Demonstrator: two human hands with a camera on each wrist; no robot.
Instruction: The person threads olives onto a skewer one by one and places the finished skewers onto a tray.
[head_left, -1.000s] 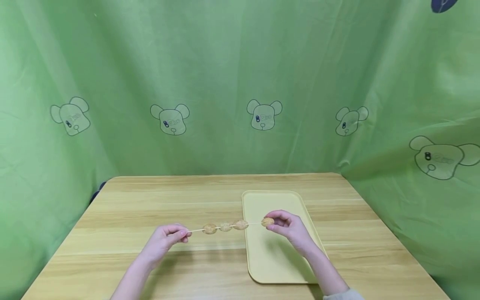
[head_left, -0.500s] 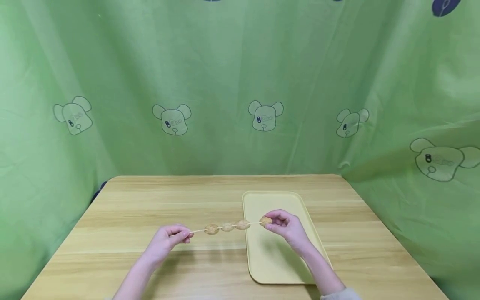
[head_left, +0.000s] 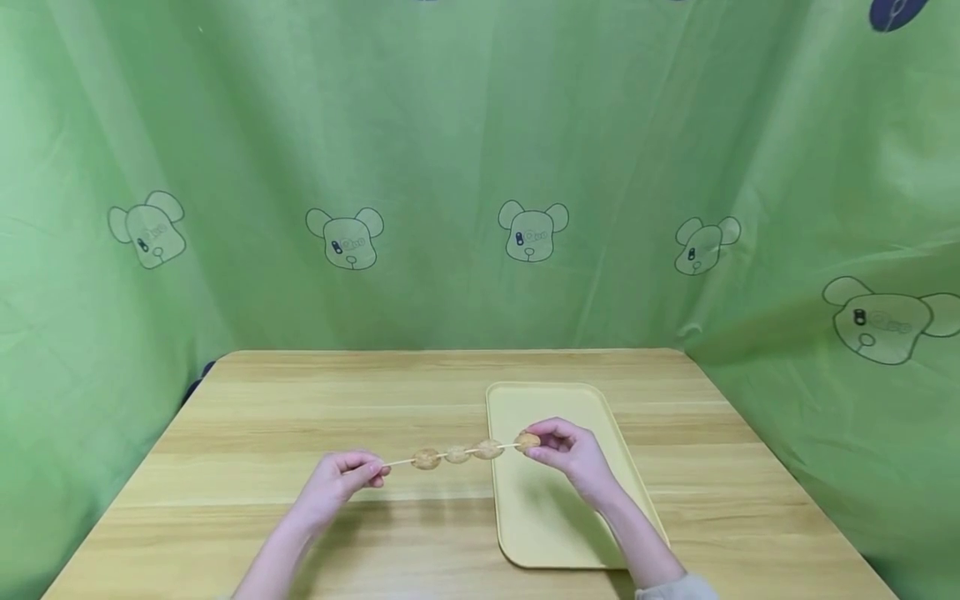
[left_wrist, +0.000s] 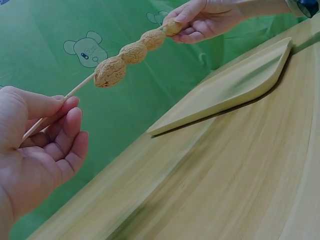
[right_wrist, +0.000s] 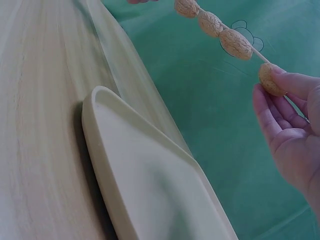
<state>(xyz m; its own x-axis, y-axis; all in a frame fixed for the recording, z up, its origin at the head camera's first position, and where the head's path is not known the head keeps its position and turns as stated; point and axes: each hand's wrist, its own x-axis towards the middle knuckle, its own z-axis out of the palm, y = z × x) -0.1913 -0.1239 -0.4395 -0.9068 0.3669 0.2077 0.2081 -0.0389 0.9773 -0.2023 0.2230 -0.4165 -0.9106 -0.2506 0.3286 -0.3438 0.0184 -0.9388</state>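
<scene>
My left hand [head_left: 341, 483] pinches the bare end of a thin wooden skewer [left_wrist: 80, 86] between thumb and fingers. Threaded along the skewer are three tan, wrinkled food balls, among them the one nearest my left hand [left_wrist: 110, 72] and the one farthest along [right_wrist: 235, 44]. At the skewer's other end, my right hand [head_left: 581, 458] pinches another tan ball [right_wrist: 270, 80] by thumb and fingertips. The skewer runs into this ball's near side, with a short bare stretch before the other three. The whole string is held nearly level in the air, its right part over the tray.
A pale yellow rectangular tray [head_left: 555, 533] lies on the wooden table [head_left: 315, 400], right of the middle, under my right hand. Green curtains [head_left: 435, 125] printed with bear heads surround the table's back and sides.
My right hand has moved slightly left with its ball, narrowing the gap to the other three. My left hand, skewer and threaded balls have shifted a little to the right.
</scene>
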